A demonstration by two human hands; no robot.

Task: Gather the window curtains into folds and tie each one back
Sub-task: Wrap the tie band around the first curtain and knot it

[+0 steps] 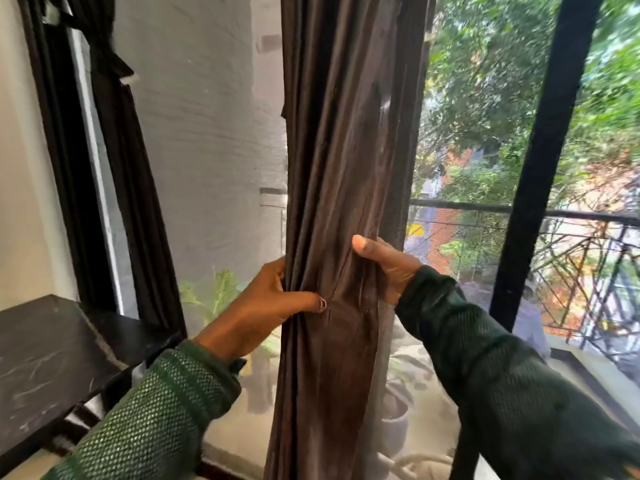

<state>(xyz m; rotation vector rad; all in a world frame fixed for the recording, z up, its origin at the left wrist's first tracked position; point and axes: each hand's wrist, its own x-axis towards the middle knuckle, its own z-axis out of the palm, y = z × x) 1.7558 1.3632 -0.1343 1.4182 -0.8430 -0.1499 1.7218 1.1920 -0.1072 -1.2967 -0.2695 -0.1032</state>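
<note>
A brown curtain (332, 161) hangs in the middle of the window, bunched into narrow vertical folds. My left hand (266, 303) grips its left edge, thumb pressed across the front of the folds. My right hand (384, 261) holds the right side a little higher, thumb on the front and fingers hidden behind the cloth. A second dark curtain (117, 133) hangs at the far left, gathered and bound by a tie-back band (114, 64) with a pale end.
A dark shelf (45, 362) juts out at lower left, close to my left sleeve. Behind the curtain is a mesh screen (207, 150). A black window frame bar (540, 161) stands at right, with a balcony railing (571, 216) and trees beyond.
</note>
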